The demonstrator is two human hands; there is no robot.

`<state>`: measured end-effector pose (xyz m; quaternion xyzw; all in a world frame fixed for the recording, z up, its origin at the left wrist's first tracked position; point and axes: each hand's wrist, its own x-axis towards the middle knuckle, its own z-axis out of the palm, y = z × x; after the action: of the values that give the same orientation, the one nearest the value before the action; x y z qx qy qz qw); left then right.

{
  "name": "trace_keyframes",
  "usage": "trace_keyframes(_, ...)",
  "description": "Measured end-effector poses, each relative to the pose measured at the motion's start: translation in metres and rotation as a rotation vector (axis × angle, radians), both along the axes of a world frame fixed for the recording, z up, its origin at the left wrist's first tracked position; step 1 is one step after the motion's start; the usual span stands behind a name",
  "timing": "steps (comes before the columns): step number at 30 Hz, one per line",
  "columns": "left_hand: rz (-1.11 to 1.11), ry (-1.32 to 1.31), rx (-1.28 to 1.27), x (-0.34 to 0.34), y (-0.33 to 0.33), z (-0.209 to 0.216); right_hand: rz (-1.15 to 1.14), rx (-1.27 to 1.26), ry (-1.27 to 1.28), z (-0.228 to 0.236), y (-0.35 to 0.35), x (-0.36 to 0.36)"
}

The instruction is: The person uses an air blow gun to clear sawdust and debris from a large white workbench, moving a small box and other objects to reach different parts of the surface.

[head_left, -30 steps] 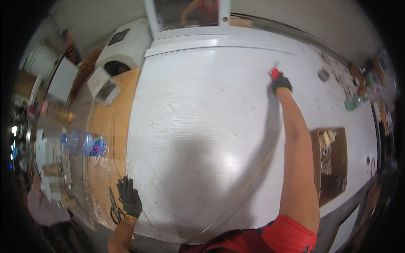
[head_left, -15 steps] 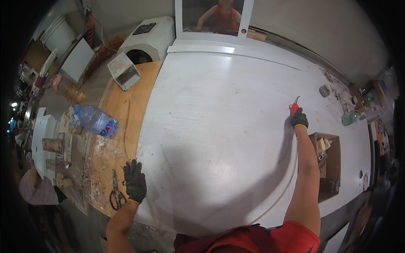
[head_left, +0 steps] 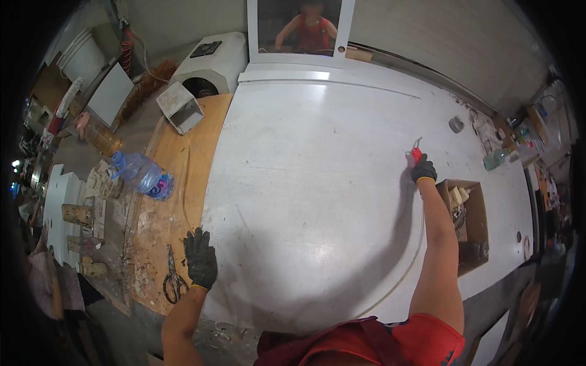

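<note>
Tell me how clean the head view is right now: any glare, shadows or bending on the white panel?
Head view: sharp at centre; a bright glare band lies across the far end of the white panel; a soft shadow falls beside the right hand and arm; fisheye bends the panel's edges toward the rim, where corners go black; the left hand is evenly lit.

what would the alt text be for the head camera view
A person leans over a large white panel, the gloved right hand holding a small red tool on it and the gloved left hand flat at its edge near scissors. An open cardboard box sits to the right.
</note>
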<state>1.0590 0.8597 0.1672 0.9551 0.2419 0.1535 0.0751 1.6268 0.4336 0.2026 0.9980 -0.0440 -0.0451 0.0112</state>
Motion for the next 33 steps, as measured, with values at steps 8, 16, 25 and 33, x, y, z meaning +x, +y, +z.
trace_keyframes(8,0.057,-0.1,-0.03,-0.007,0.002,-0.008,0.43,0.039,0.079,0.002,0.04,-0.148)
trace_keyframes(16,-0.054,-0.847,-1.608,-0.016,-0.113,0.095,0.589,0.035,-0.036,0.002,0.0,-0.307)
trace_keyframes(25,-1.208,-0.517,-1.69,-0.135,-0.181,0.186,0.551,-0.05,-0.063,-0.009,-0.015,-0.344)
trace_keyframes(33,-1.132,-0.655,-1.618,-0.192,-0.185,0.187,0.496,-0.069,-0.121,-0.018,-0.001,-0.336)
